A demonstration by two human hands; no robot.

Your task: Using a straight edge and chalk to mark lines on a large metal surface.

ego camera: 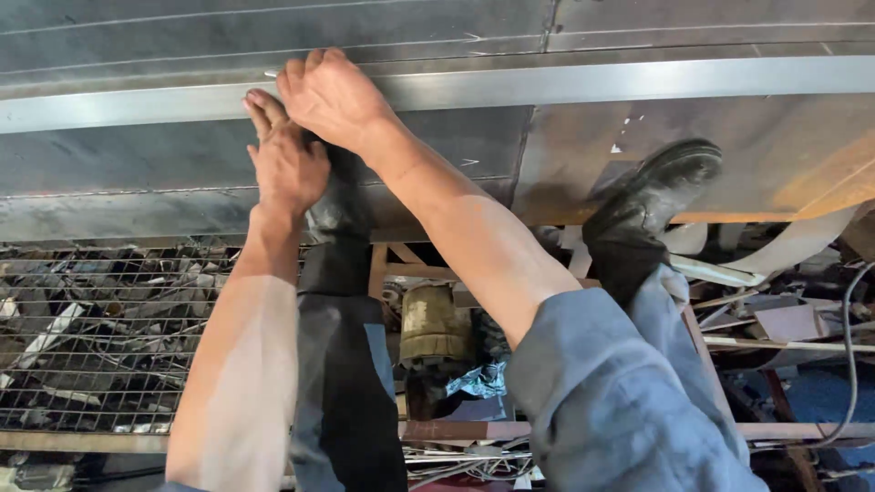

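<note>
Both hands pressing flat, fingers together, gripping nothing: left hand (287,164) and right hand (330,96) touching one folded sheet-metal strip (592,84) running 9-to-3 o'clock. Two black boots (652,196) standing at 4 o'clock.

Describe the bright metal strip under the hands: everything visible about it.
The bright metal strip is a long, narrow, silvery band that looks like folded sheet steel. It runs across the whole view, rising slightly to the right, over duller grey sheet metal. Its surface is smooth and reflective. The right hand presses flat on it near the left; the left hand lies just below, fingertips at its lower edge.
</note>
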